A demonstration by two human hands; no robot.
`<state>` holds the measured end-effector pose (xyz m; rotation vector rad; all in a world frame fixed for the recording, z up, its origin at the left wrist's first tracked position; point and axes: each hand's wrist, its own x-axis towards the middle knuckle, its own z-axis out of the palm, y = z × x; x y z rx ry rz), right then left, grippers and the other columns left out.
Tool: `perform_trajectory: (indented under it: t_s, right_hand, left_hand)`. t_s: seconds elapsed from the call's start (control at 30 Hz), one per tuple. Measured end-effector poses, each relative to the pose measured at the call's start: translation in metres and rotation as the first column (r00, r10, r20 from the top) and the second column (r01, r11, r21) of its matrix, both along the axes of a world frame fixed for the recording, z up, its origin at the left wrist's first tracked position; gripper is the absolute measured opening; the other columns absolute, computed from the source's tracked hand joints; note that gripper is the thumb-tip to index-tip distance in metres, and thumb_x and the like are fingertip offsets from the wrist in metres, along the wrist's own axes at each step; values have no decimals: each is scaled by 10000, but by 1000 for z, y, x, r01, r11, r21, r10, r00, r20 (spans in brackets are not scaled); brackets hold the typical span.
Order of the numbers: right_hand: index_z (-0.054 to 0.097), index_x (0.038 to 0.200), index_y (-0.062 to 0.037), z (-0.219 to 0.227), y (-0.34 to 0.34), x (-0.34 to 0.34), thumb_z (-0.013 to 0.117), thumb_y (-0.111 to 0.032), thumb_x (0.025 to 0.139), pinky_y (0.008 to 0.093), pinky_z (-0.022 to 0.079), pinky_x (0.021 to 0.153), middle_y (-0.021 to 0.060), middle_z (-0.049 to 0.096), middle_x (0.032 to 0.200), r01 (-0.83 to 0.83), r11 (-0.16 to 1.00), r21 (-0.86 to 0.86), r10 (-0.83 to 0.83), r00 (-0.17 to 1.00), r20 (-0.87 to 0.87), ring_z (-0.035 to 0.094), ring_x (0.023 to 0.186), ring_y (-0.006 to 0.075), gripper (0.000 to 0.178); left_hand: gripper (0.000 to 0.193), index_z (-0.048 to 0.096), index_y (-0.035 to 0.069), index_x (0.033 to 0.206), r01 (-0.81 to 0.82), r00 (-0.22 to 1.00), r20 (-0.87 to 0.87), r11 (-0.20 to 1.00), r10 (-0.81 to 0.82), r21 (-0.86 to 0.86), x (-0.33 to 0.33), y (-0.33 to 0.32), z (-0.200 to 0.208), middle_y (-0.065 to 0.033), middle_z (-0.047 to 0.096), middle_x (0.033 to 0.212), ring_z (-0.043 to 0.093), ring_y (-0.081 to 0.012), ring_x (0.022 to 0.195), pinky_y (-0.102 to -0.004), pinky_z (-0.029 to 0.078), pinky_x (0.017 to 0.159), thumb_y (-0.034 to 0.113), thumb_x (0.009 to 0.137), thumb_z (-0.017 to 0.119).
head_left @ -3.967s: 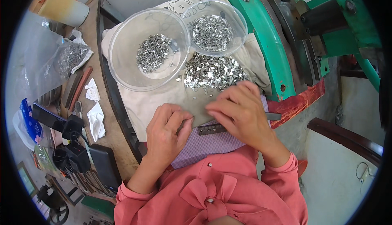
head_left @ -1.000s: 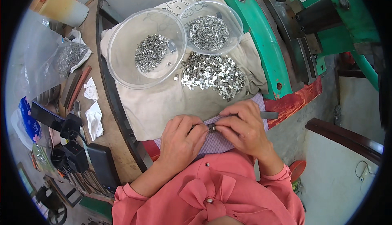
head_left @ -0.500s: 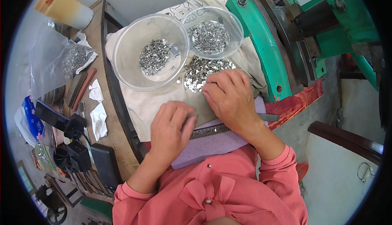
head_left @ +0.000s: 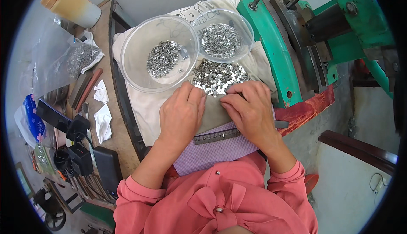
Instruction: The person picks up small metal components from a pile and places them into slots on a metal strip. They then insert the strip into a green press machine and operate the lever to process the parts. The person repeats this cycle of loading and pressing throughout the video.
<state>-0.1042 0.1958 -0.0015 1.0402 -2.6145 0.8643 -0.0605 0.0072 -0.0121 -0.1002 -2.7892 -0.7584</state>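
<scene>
Now | both hands flat, fingers loosely open, gripping nothing | touching glittery metal-chip pile on cloth

My sleeves are coral pink. A lilac checked cloth covers my lap. Silver metal bits glint beside 2 clear bowls and a green press.

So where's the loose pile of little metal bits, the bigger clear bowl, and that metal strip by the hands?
Pile of metal bits (head_left: 218, 76), head view, middle of the heap.
Bigger clear bowl (head_left: 135, 70), head view, bare left wall.
Metal strip (head_left: 217, 136), head view, middle of the bar.
</scene>
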Motion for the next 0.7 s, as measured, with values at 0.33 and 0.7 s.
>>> perform_trajectory:
  t_s: [0.33, 0.7]
  right_hand:
    - [630, 809, -68, -6, -23, -14, 653, -129, 769, 418, 452, 911, 76, 624, 1007, -37, 998, 59, 46, 986, -159, 588, 993, 267, 76]
    - [614, 834, -33, 2, -19, -6, 641, -107, 793, 424, 445, 909, 74, 616, 1005, -82, 995, 62, 88, 991, -105, 581, 1004, 268, 88]
  left_hand:
    - [170, 671, 38, 878, 97, 990, 86, 982, -112, 161, 47, -10, 25, -92, 611, 877, 622, -295, 802, -390, 501, 668, -1, 745, 770]
    - [181, 671, 61, 848, 207, 976, 32, 958, -217, 198, 62, 6, 14, -63, 645, 912, 608, -269, 798, -376, 491, 684, 16, 720, 790]
